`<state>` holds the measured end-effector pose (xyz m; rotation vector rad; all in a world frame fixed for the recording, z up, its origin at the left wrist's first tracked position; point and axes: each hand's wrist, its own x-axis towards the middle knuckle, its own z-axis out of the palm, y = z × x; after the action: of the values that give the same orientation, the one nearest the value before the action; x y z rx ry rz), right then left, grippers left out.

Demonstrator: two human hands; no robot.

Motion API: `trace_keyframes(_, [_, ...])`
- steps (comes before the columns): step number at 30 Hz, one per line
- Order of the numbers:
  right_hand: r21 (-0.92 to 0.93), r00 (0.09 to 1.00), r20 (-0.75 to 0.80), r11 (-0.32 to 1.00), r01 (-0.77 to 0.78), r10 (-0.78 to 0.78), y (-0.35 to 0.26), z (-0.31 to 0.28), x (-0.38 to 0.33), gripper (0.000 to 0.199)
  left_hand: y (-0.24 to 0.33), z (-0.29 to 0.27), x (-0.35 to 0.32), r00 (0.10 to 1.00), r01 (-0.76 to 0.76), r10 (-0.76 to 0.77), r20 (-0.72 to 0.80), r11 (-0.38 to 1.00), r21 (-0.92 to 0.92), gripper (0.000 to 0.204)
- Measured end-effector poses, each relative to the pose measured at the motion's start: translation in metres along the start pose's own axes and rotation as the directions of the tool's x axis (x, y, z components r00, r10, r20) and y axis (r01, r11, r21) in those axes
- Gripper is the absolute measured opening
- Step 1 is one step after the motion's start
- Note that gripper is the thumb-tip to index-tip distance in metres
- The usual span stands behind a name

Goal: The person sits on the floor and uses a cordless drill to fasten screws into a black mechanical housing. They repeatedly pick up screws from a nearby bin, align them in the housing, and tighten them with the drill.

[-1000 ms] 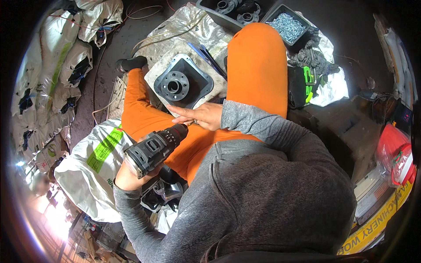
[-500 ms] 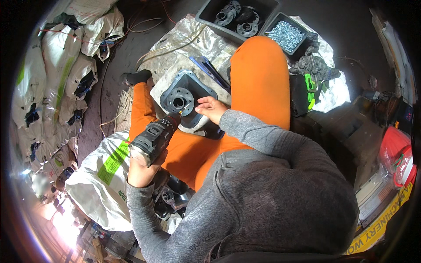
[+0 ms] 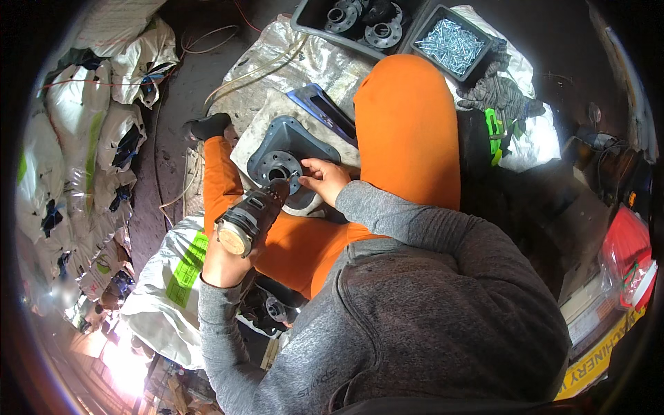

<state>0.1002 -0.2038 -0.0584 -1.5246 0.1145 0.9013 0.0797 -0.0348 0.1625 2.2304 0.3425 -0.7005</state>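
My left hand [image 3: 227, 263] is wrapped round the grip of a black cordless drill [image 3: 250, 213]. The drill's nose points down at a round grey flange [image 3: 264, 166] with a ring of holes and a raised hollow collar. That flange lies in a dark grey moulded housing [image 3: 309, 142] between my legs. My right hand [image 3: 326, 181] is at the flange's right edge, thumb and forefinger pinched on a small silver screw [image 3: 295, 176] beside the drill's tip. Drill and fingers hide where the tip meets the screw.
Ahead, a grey bin [image 3: 315, 26] holds several flanges, and a smaller tub [image 3: 451, 43] is full of silver screws. A blue-grey frame-like part [image 3: 321, 111] lies beyond the housing. Grey gloves [image 3: 499, 97] sit on the right. White sacks [image 3: 72, 131] line the left.
The drill has tipped more upright, its tip now down at the flange near the screw. My right hand has shifted slightly left and down, its fingers closer to the flange.
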Motion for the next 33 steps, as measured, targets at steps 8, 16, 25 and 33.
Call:
trace_keyframes(8, [-0.129, 0.997, -0.022, 0.989, 0.071, -0.074, -0.008, -0.005, -0.004, 0.04, 0.006, -0.005, 0.013, 0.997, 0.018, -0.03, 0.067, 0.984, 0.175, 0.049])
trace_keyframes(16, [-0.303, 0.985, -0.102, 0.947, 0.105, -0.142, -0.019, -0.003, -0.005, 0.041, 0.011, 0.005, 0.023, 0.995, -0.095, 0.087, 0.049, 0.973, 0.208, 0.051])
trace_keyframes(25, [-0.304, 0.99, -0.09, 0.95, 0.073, -0.105, -0.01, 0.0, 0.004, 0.039, -0.012, 0.006, 0.031, 0.996, -0.081, 0.087, -0.035, 0.986, 0.149, 0.034])
trace_keyframes(33, [-0.213, 0.99, -0.048, 0.97, 0.119, -0.132, 0.004, -0.002, 0.0, 0.036, 0.002, 0.014, 0.008, 0.959, 0.283, -0.282, 0.036, 0.959, -0.027, 0.034])
